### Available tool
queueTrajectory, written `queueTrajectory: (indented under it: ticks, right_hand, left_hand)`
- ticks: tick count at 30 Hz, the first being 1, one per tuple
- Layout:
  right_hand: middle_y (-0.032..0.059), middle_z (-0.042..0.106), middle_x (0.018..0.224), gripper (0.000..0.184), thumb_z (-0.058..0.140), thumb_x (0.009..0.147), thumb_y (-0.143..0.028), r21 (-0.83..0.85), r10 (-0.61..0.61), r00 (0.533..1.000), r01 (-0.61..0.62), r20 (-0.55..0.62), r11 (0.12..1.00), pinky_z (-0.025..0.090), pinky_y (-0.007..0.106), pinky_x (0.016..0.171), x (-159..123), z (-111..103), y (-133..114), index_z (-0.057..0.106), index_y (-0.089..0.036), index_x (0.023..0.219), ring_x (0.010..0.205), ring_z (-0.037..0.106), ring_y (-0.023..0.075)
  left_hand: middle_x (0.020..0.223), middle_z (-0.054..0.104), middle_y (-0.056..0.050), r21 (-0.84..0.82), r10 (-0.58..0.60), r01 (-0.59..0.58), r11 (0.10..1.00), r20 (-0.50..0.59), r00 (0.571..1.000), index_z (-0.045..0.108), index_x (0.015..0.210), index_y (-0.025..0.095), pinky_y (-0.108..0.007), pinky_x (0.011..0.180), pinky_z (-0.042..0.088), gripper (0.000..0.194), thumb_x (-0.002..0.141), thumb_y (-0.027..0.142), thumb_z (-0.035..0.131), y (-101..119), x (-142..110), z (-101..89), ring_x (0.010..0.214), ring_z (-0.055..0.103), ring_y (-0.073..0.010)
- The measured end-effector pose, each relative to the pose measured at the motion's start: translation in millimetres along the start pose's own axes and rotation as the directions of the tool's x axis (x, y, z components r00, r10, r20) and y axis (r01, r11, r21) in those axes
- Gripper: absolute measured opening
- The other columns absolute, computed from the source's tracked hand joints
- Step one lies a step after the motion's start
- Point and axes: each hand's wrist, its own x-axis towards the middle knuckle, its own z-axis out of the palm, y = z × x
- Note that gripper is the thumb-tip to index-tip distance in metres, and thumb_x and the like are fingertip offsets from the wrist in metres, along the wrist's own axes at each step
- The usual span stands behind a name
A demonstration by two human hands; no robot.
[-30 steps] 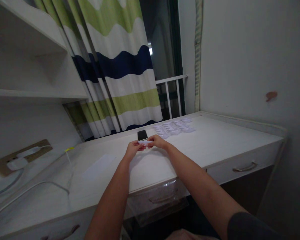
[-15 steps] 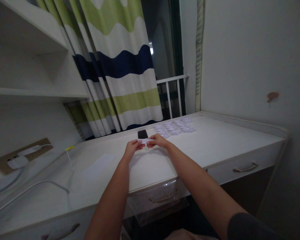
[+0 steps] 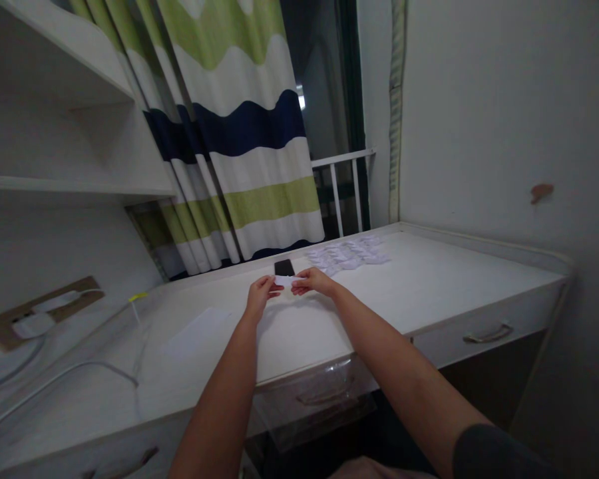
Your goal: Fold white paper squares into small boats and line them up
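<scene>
My left hand [image 3: 262,297] and right hand [image 3: 314,281] are close together, pinching a small white paper slip [image 3: 285,282] by its ends, which keeps it taut. It sits just before a flat black smartphone [image 3: 284,267] on the white wooden desk [image 3: 429,279].

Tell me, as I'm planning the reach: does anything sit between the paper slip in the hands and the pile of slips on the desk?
Only the right hand, pinching the paper slip. The black phone lies just beyond the slip, to the left of the pile of slips, off that line.
</scene>
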Motion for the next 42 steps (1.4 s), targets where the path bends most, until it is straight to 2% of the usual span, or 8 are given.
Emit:
queueTrajectory:
  ticks: [4, 11, 16, 23, 28, 33, 38, 42]
  right_hand:
    - [0.0075, 0.067, 0.068, 0.013, 0.064, 0.07, -0.017, 0.037, -0.003, 1.0, 0.004, -0.011, 0.999, 0.052, 0.022, 0.063, 0.5, 0.9, -0.3, 0.062, -0.007, 0.078, 0.06, 0.063, 0.011]
    - [0.0102, 0.068, 0.073, 0.018, 0.063, 0.072, -0.02, 0.086, -0.036, 0.999, 0.034, 0.018, 0.996, 0.053, 0.026, 0.07, 0.9, 0.2, 0.3, 0.062, -0.006, 0.083, 0.065, 0.065, 0.0132]
    - [0.0102, 0.068, 0.073, 0.019, 0.063, 0.072, -0.023, 0.114, -0.047, 0.998, 0.043, 0.031, 0.992, 0.053, 0.027, 0.071, 2.5, -0.1, 2.8, 0.062, -0.007, 0.083, 0.067, 0.065, 0.0139]
    - [0.0104, 0.067, 0.074, 0.024, 0.065, 0.069, -0.027, 0.096, -0.049, 0.998, 0.046, 0.033, 0.994, 0.052, 0.029, 0.072, 4.2, -0.2, 5.7, 0.062, -0.007, 0.082, 0.068, 0.065, 0.0146]
    - [0.0095, 0.067, 0.075, 0.026, 0.066, 0.067, -0.029, 0.062, -0.044, 0.998, 0.041, 0.043, 0.997, 0.051, 0.025, 0.069, 0.7, 1.0, 2.8, 0.062, -0.008, 0.081, 0.066, 0.063, 0.0128]
    - [0.0058, 0.064, 0.073, 0.025, 0.061, 0.071, -0.033, 0.057, -0.053, 0.999, 0.052, 0.007, 0.997, 0.049, 0.022, 0.062, -3.5, 3.8, -2.9, 0.064, -0.009, 0.081, 0.063, 0.06, 0.0107]
    - [-0.0004, 0.061, 0.06, 0.02, 0.068, 0.062, -0.028, 0.028, -0.04, 0.997, 0.038, 0.068, 0.999, 0.041, 0.018, 0.051, -5.0, 4.2, -1.9, 0.063, -0.011, 0.071, 0.052, 0.052, 0.0067]
    - [-0.0008, 0.062, 0.063, 0.019, 0.07, 0.058, -0.025, 0.016, -0.01, 0.997, 0.009, 0.075, 1.0, 0.038, 0.017, 0.051, -6.3, 4.1, -0.9, 0.062, -0.013, 0.07, 0.055, 0.053, 0.0069]
  left_hand:
    - [0.07, 0.064, -0.005, -0.005, 0.034, -0.035, 0.999, -0.057, 0.998, 0.057, 0.074, 0.013, -0.022, 0.052, 0.045, 0.033, 0.058, 0.041, 0.065, -1.1, 1.2, -1.1, 0.063, 0.063, -0.0158]
    - [0.072, 0.064, -0.004, -0.016, 0.043, -0.044, 0.999, -0.072, 0.996, 0.058, 0.078, 0.013, -0.02, 0.051, 0.044, 0.031, 0.061, 0.039, 0.062, -1.4, 1.7, -1.5, 0.064, 0.063, -0.0145]
    - [0.069, 0.063, -0.002, -0.053, 0.016, -0.02, 0.998, -0.078, 0.997, 0.06, 0.082, 0.013, -0.019, 0.048, 0.045, 0.027, 0.065, 0.034, 0.061, -0.9, 1.5, -1.3, 0.053, 0.06, -0.0106]
    - [0.077, 0.065, -0.005, -0.149, 0.02, -0.033, 0.988, -0.086, 0.996, 0.06, 0.078, 0.012, -0.023, 0.066, 0.05, 0.018, 0.069, 0.028, 0.06, 0.3, 0.2, 1.4, 0.07, 0.064, -0.0135]
    - [0.077, 0.065, -0.004, -0.163, 0.031, -0.041, 0.986, -0.061, 0.998, 0.059, 0.076, 0.012, -0.025, 0.069, 0.049, 0.018, 0.068, 0.028, 0.06, -0.9, 1.7, -1.1, 0.069, 0.064, -0.0131]
    - [0.07, 0.064, -0.004, -0.092, 0.002, -0.001, 0.996, 0.013, 1.0, 0.059, 0.076, 0.012, -0.026, 0.066, 0.049, 0.025, 0.064, 0.034, 0.064, -1.1, -1.0, 1.4, 0.064, 0.063, -0.0134]
    - [0.065, 0.064, -0.004, -0.036, -0.012, 0.016, 0.999, 0.119, 0.993, 0.06, 0.076, 0.011, -0.025, 0.063, 0.048, 0.034, 0.059, 0.04, 0.067, 0.4, -6.0, 6.2, 0.062, 0.061, -0.0139]
    - [0.068, 0.065, -0.005, -0.034, -0.001, 0.006, 0.999, 0.144, 0.99, 0.062, 0.078, 0.011, -0.026, 0.064, 0.048, 0.036, 0.058, 0.041, 0.067, 1.0, -7.2, 6.9, 0.062, 0.061, -0.0136]
